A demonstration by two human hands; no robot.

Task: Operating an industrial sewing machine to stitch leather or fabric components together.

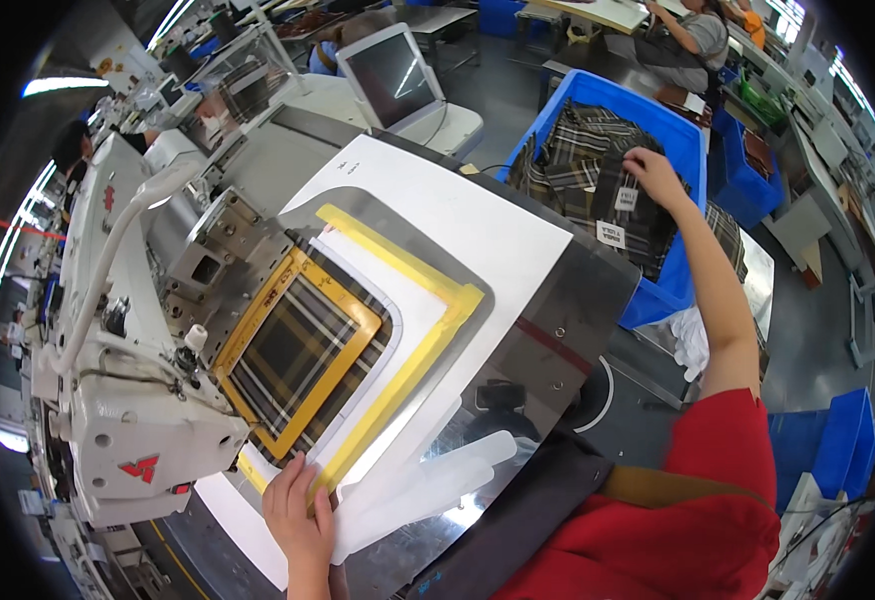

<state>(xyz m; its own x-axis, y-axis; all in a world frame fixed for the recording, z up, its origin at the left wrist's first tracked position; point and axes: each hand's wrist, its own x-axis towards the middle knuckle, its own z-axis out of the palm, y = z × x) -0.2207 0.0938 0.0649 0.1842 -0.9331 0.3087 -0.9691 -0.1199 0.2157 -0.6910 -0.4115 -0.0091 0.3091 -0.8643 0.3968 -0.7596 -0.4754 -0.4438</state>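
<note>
My left hand (300, 512) lies at the near corner of a flat sewing template edged with yellow tape (408, 372), its fingers stretched out. In the template a dark plaid fabric panel (293, 335) lies under a yellow clamp frame (330, 385). The white sewing machine head (158, 440) stands just left of it. My right hand (655, 177) reaches into a blue bin (693, 180) at the back right. Its fingers pinch a dark plaid fabric piece (613, 200) with white labels, among other plaid pieces (568, 150). My fingertips partly hide the pinched edge.
White paper (518, 235) lies beneath the template on the dark, shiny table (558, 330). Translucent strips (438, 485) rest near the front. Behind stands a monitor (393, 75). More blue bins (743, 185) are at right; a person (688, 45) sits in the distance.
</note>
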